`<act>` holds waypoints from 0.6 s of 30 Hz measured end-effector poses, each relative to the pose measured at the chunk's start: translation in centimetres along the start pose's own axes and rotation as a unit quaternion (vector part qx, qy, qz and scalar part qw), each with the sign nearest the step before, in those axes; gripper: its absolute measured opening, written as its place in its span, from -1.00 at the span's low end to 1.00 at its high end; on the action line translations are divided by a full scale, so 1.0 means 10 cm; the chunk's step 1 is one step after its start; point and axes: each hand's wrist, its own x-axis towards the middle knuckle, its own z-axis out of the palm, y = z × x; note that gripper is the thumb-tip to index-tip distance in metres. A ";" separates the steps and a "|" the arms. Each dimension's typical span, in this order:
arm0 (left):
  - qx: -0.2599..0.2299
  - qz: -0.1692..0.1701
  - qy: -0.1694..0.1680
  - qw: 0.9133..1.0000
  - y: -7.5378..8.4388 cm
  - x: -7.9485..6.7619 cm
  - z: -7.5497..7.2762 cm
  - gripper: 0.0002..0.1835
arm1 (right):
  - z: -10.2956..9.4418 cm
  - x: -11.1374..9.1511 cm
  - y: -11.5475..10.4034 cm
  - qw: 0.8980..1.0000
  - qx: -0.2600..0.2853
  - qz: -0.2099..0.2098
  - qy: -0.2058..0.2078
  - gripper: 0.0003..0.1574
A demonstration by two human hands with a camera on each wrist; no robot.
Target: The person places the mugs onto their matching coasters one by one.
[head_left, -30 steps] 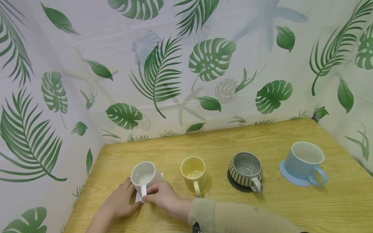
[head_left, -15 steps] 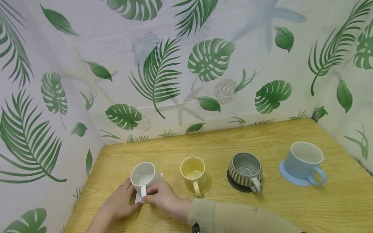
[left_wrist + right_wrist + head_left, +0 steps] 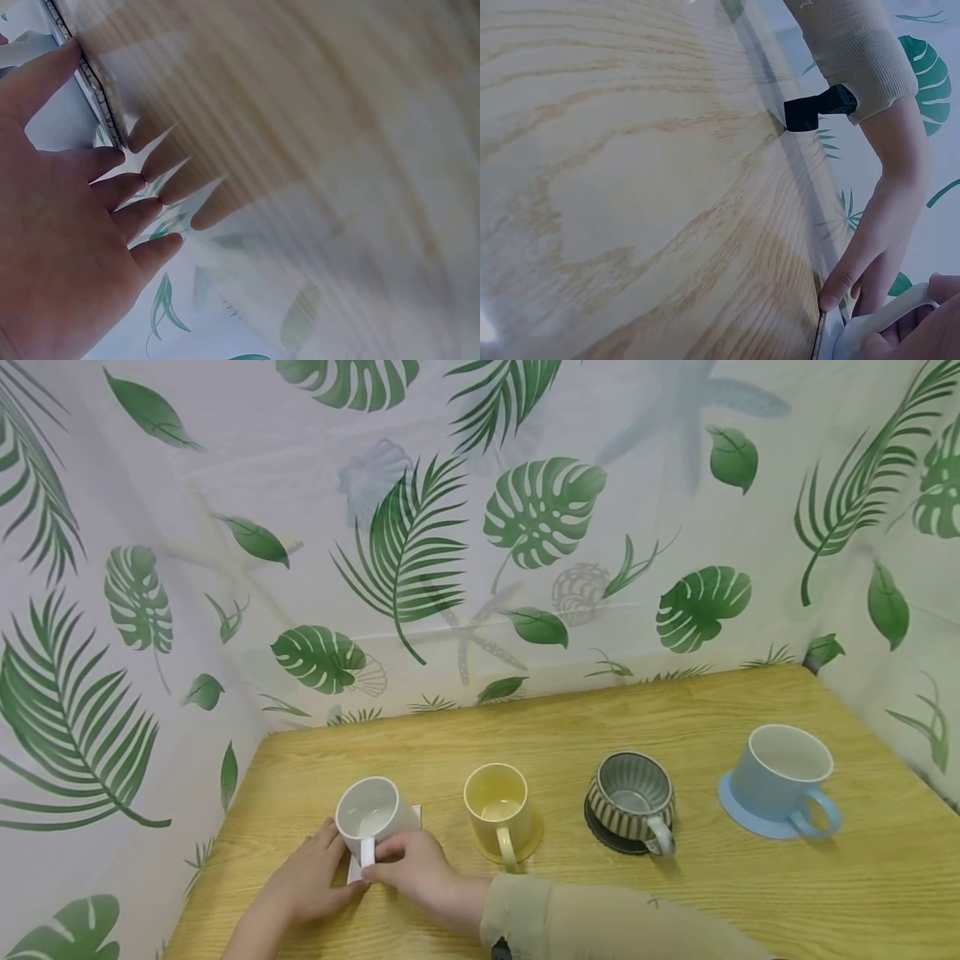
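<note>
At the table's left, a white mug [image 3: 369, 810] stands on a white square coaster [image 3: 355, 869]; part of the coaster is hidden beneath it. My right hand [image 3: 420, 864] pinches the mug's handle [image 3: 889, 319] between thumb and fingers. On the mug's left side, my left hand [image 3: 309, 878] lies with fingers extended. In the left wrist view, the left thumb [image 3: 45, 79] and index fingertip touch the coaster's layered edge [image 3: 103, 94], while the other fingers spread over the tabletop.
To the right, a yellow mug [image 3: 495, 802] sits on a yellow coaster [image 3: 536, 843]. Farther along are a striped grey cup [image 3: 626, 810] on a black coaster [image 3: 600, 833] and a blue mug [image 3: 772, 785] on a blue coaster [image 3: 750, 818]. A leaf-print cloth [image 3: 450, 568] surrounds the wooden table [image 3: 570, 718].
The right hand and the white mug's handle have shifted very slightly left. The left hand and the other mugs stay where they were.
</note>
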 end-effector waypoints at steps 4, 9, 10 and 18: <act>0.006 0.004 0.001 1.000 -0.01 0.00 0.00 -0.04 | 0.02 0.00 -0.01 1.000 -0.006 0.005 0.003 -0.87; 0.014 0.010 0.008 1.000 -0.02 0.00 0.01 -0.05 | -0.01 0.00 -0.03 1.000 -0.029 -0.002 -0.004 -0.87; 0.013 0.008 0.008 1.000 -0.01 0.00 0.02 -0.05 | -0.01 0.00 -0.03 0.999 -0.037 -0.007 -0.007 -0.87; 0.016 -0.007 0.000 1.000 0.01 -0.02 0.02 -0.02 | -0.04 -0.01 -0.02 0.996 -0.064 -0.043 -0.042 -0.81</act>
